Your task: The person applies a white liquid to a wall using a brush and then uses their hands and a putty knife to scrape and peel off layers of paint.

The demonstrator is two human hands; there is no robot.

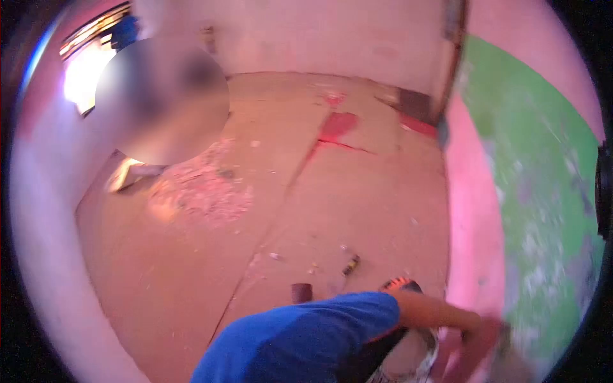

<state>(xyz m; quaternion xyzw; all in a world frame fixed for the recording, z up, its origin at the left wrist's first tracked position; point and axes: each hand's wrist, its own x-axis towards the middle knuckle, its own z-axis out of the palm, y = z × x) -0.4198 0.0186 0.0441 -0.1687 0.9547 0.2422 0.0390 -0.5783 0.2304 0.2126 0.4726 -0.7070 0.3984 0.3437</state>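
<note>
The floor (357,191) spreads ahead, littered with debris. The wall (536,159) (pink low, green above) runs lengthwise along the right, from close by to the far corner. A blue sleeve (306,338) reaches rightward, forearm extended. A white bucket (415,360) sits under the forearm. The left hand (480,337) meets the wall's base; motion blur hides its grip.

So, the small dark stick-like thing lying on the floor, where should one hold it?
Pinch the small dark thing across its middle, coming from above. It is long and narrow and lies flat and slanted on the floor, with bare floor along both long sides.
</note>
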